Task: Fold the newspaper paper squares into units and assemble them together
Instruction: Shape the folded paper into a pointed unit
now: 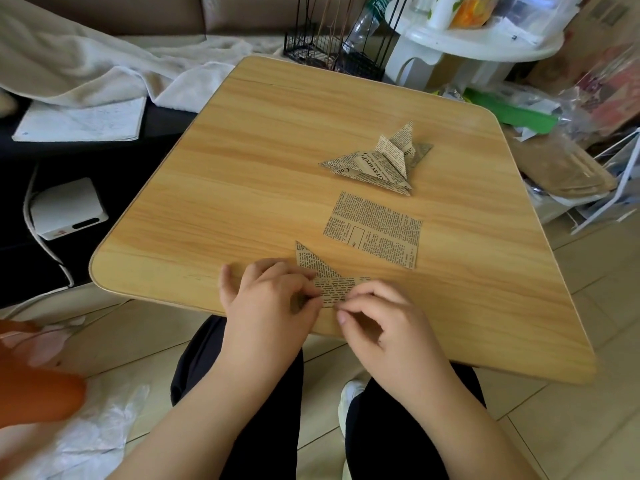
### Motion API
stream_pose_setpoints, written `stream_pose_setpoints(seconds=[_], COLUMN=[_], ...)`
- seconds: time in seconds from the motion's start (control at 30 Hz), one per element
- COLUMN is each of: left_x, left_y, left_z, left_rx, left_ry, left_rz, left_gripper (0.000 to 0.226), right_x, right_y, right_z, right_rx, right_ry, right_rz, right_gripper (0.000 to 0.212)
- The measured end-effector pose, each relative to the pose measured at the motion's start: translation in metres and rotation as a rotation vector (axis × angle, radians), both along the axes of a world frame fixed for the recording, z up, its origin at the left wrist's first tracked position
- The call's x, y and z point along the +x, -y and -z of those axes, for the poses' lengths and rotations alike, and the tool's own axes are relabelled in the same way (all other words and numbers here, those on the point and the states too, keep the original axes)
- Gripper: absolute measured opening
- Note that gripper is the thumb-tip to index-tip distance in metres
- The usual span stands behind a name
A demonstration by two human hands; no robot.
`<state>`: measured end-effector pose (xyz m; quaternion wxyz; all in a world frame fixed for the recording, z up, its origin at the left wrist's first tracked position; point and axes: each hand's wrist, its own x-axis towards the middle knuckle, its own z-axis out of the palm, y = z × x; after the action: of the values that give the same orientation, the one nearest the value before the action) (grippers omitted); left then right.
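Two hands meet at the near edge of the wooden table (242, 174), both working one partly folded newspaper piece (323, 277). Left hand (268, 303) has its fingers curled down over the piece's left end, pinching the paper against the tabletop, thumb tucked toward the fold. Right hand (375, 322) comes in from the other side, fingertips bent and nipping the lower right edge of the same piece. One pointed flap of that piece sticks up and away toward the table's middle, clear of both hands. Just beyond it, toward the right edge, lies a flat unfolded newspaper square (374, 230), apart from the piece in hand. Farther back, nearer the far right corner, sits a cluster of folded units (377, 161), overlapping each other with points jutting out; how many is hard to tell. Off the far edge stands a black wire rack (332, 46), and off the left edge a white box (67, 207) rests on a dark surface.
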<state>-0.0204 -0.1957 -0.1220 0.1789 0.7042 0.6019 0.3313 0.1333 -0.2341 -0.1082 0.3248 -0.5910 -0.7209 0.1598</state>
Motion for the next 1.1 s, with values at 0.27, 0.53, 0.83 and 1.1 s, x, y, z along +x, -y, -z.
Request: stream_pose_setpoints(seconds=[0.27, 0.53, 0.83, 1.1], left_x=[0.004, 0.004, 0.003, 0.003], left_y=[-0.001, -0.001, -0.002, -0.003], left_z=[-0.005, -0.006, -0.009, -0.014], left_rx=[-0.100, -0.081, -0.116, -0.186], left_ry=[-0.049, -0.062, -0.062, -0.072], left_rz=[-0.032, -0.034, -0.035, -0.010], left_gripper=[0.015, 0.017, 0.017, 0.018], right_x=[-0.012, 0.009, 0.022, 0.028], right_y=[-0.017, -0.015, -0.015, -0.016], right_z=[0.005, -0.006, -0.017, -0.020], right_rx=[-0.028, -0.277, -0.378, -0.334], right_ry=[0.039, 0.105, 0.106, 0.039], right_rz=[0.265, 0.408, 0.430, 0.435], right_gripper=[0.019, 0.031, 0.029, 0.024])
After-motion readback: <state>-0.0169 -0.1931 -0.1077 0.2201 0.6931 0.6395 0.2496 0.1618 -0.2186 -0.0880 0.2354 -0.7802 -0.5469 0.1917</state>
